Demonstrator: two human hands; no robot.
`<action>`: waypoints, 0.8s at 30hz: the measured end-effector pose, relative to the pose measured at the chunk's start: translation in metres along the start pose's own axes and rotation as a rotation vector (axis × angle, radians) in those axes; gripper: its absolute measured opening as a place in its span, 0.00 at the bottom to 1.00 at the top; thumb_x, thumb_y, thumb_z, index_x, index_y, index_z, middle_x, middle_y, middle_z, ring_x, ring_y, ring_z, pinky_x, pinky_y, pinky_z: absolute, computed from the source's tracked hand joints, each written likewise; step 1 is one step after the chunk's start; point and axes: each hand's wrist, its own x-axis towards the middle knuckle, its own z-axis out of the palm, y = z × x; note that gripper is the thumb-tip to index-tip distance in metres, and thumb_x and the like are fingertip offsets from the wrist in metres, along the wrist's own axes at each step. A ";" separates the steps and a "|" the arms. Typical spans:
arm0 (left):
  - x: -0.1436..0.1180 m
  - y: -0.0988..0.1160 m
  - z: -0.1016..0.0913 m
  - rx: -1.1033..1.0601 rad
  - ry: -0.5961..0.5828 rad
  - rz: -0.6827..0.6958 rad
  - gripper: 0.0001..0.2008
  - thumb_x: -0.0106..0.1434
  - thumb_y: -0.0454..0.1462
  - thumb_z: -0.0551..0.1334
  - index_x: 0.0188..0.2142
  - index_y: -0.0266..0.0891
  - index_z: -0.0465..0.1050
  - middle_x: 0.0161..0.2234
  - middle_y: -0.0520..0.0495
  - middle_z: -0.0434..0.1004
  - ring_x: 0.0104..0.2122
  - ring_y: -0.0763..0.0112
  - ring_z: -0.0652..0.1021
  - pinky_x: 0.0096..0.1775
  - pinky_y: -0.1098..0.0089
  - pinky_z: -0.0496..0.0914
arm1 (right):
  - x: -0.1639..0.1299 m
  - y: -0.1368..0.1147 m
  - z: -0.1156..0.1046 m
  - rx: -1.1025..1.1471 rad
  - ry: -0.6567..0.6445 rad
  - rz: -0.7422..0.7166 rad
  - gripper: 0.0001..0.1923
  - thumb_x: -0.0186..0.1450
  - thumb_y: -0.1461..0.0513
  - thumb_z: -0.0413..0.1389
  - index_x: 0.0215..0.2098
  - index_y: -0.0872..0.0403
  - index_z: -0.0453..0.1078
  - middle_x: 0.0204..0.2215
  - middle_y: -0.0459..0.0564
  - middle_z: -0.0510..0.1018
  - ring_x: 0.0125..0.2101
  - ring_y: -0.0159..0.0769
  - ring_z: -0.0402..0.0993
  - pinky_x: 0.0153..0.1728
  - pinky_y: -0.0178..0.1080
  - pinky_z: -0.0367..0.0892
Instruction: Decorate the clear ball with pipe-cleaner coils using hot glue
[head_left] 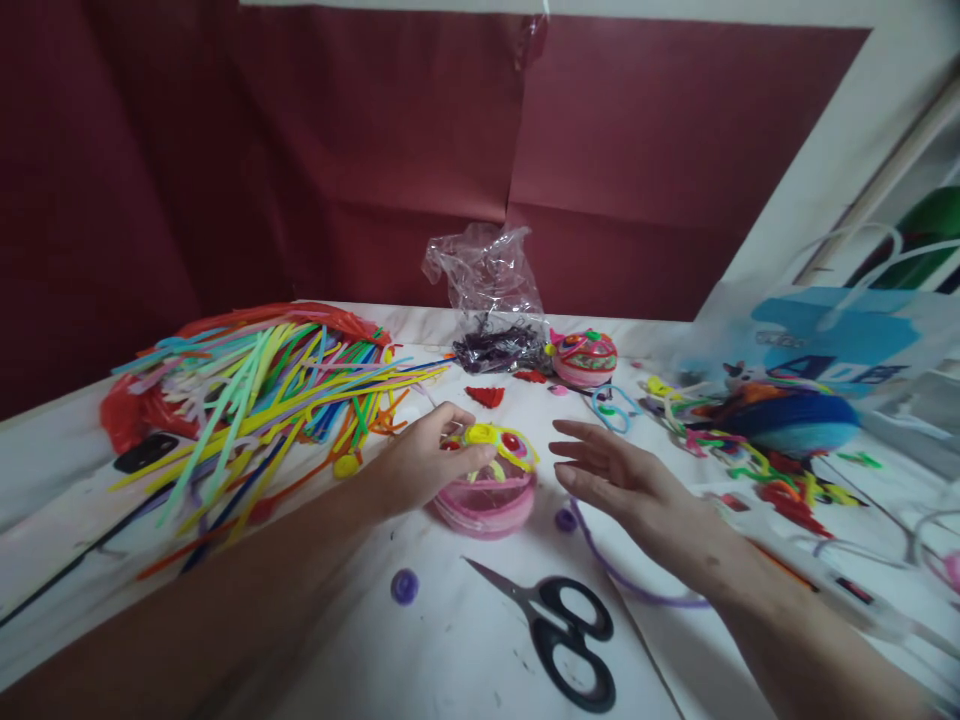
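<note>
Here the left hand (420, 462) rests on the left side of a pink round craft piece (487, 490), its fingers curled and pinching the yellow looped trim (491, 437) on the top. The piece sits on the white desk (465, 650), near the middle. The right hand (626, 475) hovers just to the right of the piece, fingers spread loosely and holding nothing, apart from it. Below that hand a purple pipe cleaner (637, 590) curves across the desk, and black-handled scissors (559, 630) lie nearer the person. A small purple coil (404, 586) lies to the left of the scissors. Further left spreads a heap of coloured pipe cleaners (262, 390). Behind stand a second pink ball (584, 358) and a crumpled clear bag (491, 295).
</note>
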 end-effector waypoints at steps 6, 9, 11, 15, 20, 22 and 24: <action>-0.004 0.009 0.003 0.047 0.003 -0.037 0.27 0.49 0.50 0.63 0.45 0.40 0.64 0.41 0.46 0.74 0.42 0.57 0.74 0.44 0.61 0.66 | 0.001 0.010 -0.001 0.012 -0.005 -0.034 0.34 0.59 0.45 0.56 0.56 0.54 0.59 0.51 0.58 0.64 0.50 0.46 0.62 0.49 0.48 0.64; -0.004 0.014 0.006 0.107 0.056 -0.084 0.27 0.47 0.49 0.65 0.44 0.41 0.63 0.41 0.47 0.73 0.42 0.57 0.74 0.45 0.61 0.66 | 0.000 0.011 -0.001 0.015 -0.006 -0.035 0.34 0.59 0.45 0.56 0.56 0.54 0.59 0.49 0.58 0.65 0.50 0.46 0.62 0.48 0.48 0.64; -0.004 0.014 0.007 0.101 0.045 -0.101 0.27 0.47 0.48 0.65 0.44 0.41 0.62 0.40 0.48 0.74 0.41 0.57 0.74 0.44 0.61 0.66 | 0.000 0.012 -0.002 0.021 -0.004 -0.039 0.34 0.59 0.45 0.56 0.56 0.55 0.59 0.50 0.59 0.65 0.50 0.47 0.62 0.47 0.47 0.64; -0.001 0.010 0.006 0.050 0.034 -0.088 0.25 0.47 0.47 0.65 0.43 0.41 0.63 0.38 0.49 0.74 0.40 0.57 0.74 0.43 0.62 0.66 | 0.000 0.012 -0.004 0.028 -0.006 -0.043 0.34 0.59 0.45 0.56 0.57 0.54 0.58 0.50 0.58 0.64 0.50 0.46 0.62 0.48 0.47 0.64; -0.001 0.003 0.008 -0.013 0.065 -0.050 0.26 0.47 0.48 0.65 0.43 0.40 0.63 0.40 0.47 0.73 0.44 0.56 0.73 0.46 0.61 0.65 | -0.001 0.011 0.001 0.004 -0.020 -0.025 0.37 0.59 0.43 0.54 0.58 0.55 0.55 0.49 0.59 0.65 0.49 0.46 0.63 0.46 0.46 0.65; -0.001 0.000 0.008 -0.046 0.074 -0.038 0.26 0.49 0.49 0.64 0.43 0.39 0.63 0.42 0.45 0.73 0.44 0.56 0.73 0.46 0.61 0.65 | -0.003 0.010 0.008 -0.017 -0.027 -0.025 0.38 0.60 0.43 0.54 0.60 0.56 0.54 0.50 0.60 0.64 0.49 0.47 0.63 0.45 0.47 0.66; -0.001 -0.004 0.007 -0.092 0.067 -0.023 0.27 0.50 0.51 0.63 0.43 0.37 0.63 0.42 0.44 0.73 0.44 0.56 0.73 0.45 0.61 0.66 | -0.006 0.008 0.015 -0.036 -0.051 -0.046 0.38 0.60 0.43 0.55 0.60 0.54 0.53 0.52 0.59 0.62 0.50 0.46 0.62 0.45 0.46 0.66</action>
